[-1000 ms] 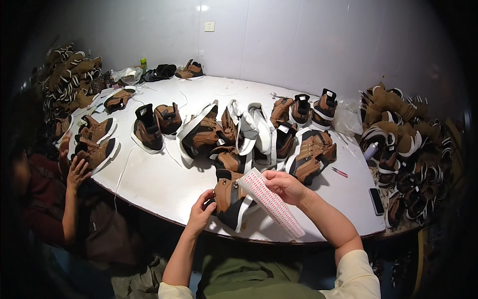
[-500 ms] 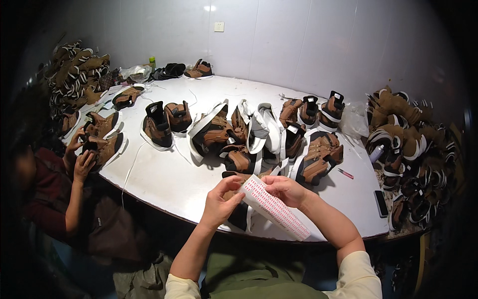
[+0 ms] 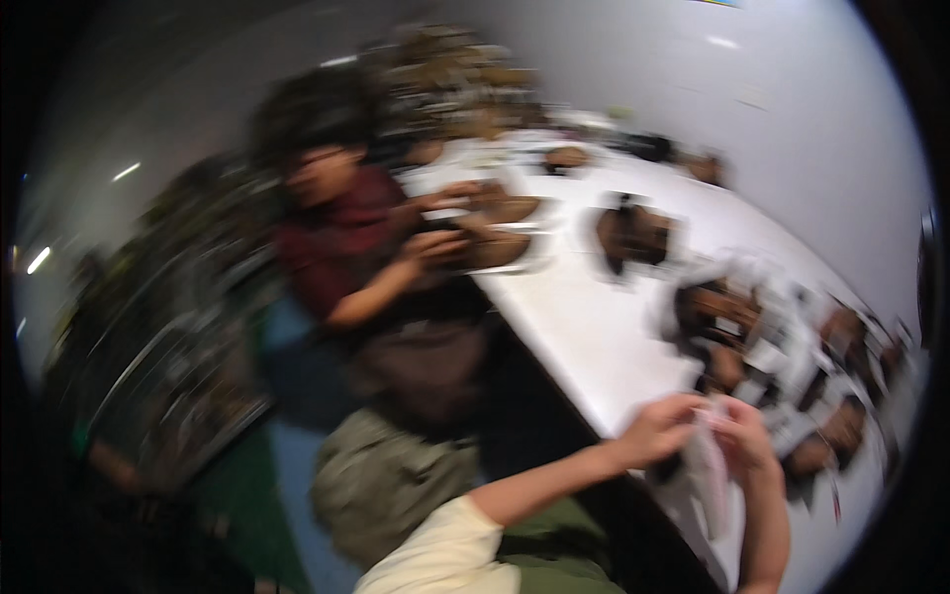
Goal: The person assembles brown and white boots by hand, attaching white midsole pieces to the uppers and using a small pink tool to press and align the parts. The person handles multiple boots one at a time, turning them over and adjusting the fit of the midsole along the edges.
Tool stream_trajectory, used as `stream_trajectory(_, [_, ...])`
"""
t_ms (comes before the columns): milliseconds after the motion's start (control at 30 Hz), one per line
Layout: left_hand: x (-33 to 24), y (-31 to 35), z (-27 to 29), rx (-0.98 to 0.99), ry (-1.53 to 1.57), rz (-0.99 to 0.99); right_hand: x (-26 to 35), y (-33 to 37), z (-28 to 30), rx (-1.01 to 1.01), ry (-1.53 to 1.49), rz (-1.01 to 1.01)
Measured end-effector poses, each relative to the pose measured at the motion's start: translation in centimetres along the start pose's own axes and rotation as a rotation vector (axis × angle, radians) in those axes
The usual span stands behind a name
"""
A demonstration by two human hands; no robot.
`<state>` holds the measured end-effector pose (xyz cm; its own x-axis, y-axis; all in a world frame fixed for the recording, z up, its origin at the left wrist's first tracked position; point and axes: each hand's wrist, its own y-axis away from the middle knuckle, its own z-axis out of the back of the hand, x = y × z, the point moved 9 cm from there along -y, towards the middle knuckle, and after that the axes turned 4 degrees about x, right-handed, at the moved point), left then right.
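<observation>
The narrow pale sheet (image 3: 707, 485) with pinkish marks hangs lengthwise from its upper end, held up between the person's two hands and seen against the near edge of the white counter (image 3: 564, 327); the right hand (image 3: 742, 436) has its fingers bent closed on that end; the left hand (image 3: 658, 433) has curled fingers meeting the same end, though blur hides whether it truly grips; the long lower part looks unsupported, so it could bend, crease or brush the counter's edge if the hands drop, and a pull from both sides could tear the upper end; just beyond the right hand, brown shoes (image 3: 836, 433) crowd the counter, and a sideways swing might knock one; farther off stands a brown pair (image 3: 635, 236), and past it a co-worker (image 3: 332, 243) in dark red handles other shoes (image 3: 503, 247), well apart.
</observation>
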<state>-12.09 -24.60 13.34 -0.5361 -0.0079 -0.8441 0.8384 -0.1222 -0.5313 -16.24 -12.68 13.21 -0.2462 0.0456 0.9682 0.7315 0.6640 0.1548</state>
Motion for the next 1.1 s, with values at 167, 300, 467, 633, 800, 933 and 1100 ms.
stream_trajectory(167, [-5.6,0.8,3.7,-0.124,-0.173,0.032,1.3,-2.8,-3.4,0.208,-0.096,0.158])
stream_trajectory(300, [-5.9,2.6,5.2,-0.227,-0.114,0.129,1.5,-4.0,-6.5,0.372,-0.076,0.133])
stream_trajectory(467, [-6.3,1.8,4.3,-0.148,-0.172,0.177,1.4,-4.6,-5.9,0.436,-0.023,0.169])
stream_trajectory(633, [-4.2,2.3,4.1,-0.165,-0.052,0.313,0.8,-3.0,-5.1,0.305,-0.051,0.05])
stream_trajectory(800, [-4.8,1.7,3.0,-0.163,-0.184,0.325,-0.7,-1.0,-1.2,0.148,0.09,-0.065])
stream_trajectory(933, [-2.8,0.7,-0.2,-0.001,0.092,0.283,0.4,2.5,-0.4,0.162,-0.102,-0.085])
stream_trajectory(1100, [-0.5,-0.2,-4.1,0.085,0.216,0.312,-0.7,4.2,2.7,0.077,-0.09,-0.08])
